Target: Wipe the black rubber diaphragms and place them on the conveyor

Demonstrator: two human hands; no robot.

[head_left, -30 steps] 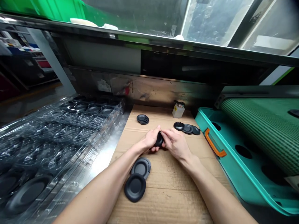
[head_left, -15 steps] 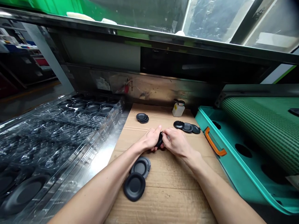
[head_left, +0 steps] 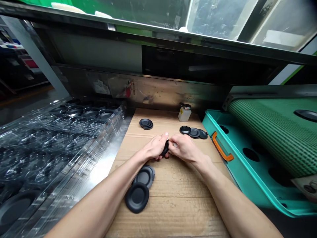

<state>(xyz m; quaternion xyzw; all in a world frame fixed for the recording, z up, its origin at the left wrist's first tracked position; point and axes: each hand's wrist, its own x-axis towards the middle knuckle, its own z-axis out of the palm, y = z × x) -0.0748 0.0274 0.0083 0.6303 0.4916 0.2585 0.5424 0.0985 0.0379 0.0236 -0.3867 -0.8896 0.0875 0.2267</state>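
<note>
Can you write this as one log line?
left hand: holds black disc | right hand: at its edge | cardboard: more discs, small bottle

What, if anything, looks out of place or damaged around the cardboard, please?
The cardboard has scuffed, darkened patches, and the whitish bottle behind the right-hand discs oddly seems to have its lid flipped open. I see no spill.

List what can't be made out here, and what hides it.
In the head view:
Held black disc: largely behind the left hand.
What, if anything, the right hand pinches: too small, behind its fingers.
Yellow mark on the bottle: too small to read.
Disc on belt: cut off by right edge.
Clear trays: cut off by left edge.
</note>
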